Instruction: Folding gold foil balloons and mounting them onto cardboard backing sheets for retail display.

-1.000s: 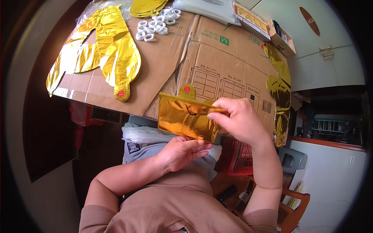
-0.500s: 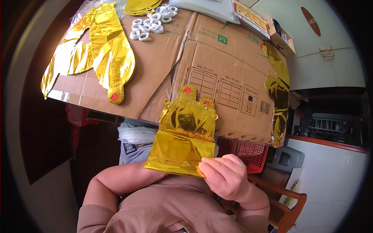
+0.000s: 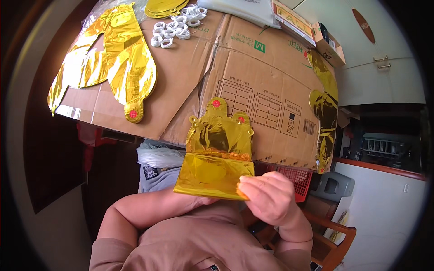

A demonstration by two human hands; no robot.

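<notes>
A flat gold foil balloon (image 3: 214, 174), uninflated and folded across its middle, lies partly over the near edge of the cardboard and hangs toward my body. Its far end has two rounded tabs with red round marks and small loops at the sides. My right hand (image 3: 271, 197) pinches the lower right corner of the foil between thumb and fingers. Something orange shows at those fingertips; I cannot tell what it is. Beneath the lower edge is my left hand (image 3: 205, 200), mostly covered by the foil, its fingers hidden.
Flattened cardboard (image 3: 176, 95) covers the table. Another gold foil balloon (image 3: 129, 58) lies at left, and a folded one (image 3: 323, 110) at the right edge. White ribbon coils (image 3: 169, 32) sit at the back. A red basket (image 3: 291, 178) and a wooden chair (image 3: 332, 244) stand at right.
My right hand has moved slightly up and to the right with the foil's corner. The balloon's lower edge has risen a little, and more of my left hand shows below it.
</notes>
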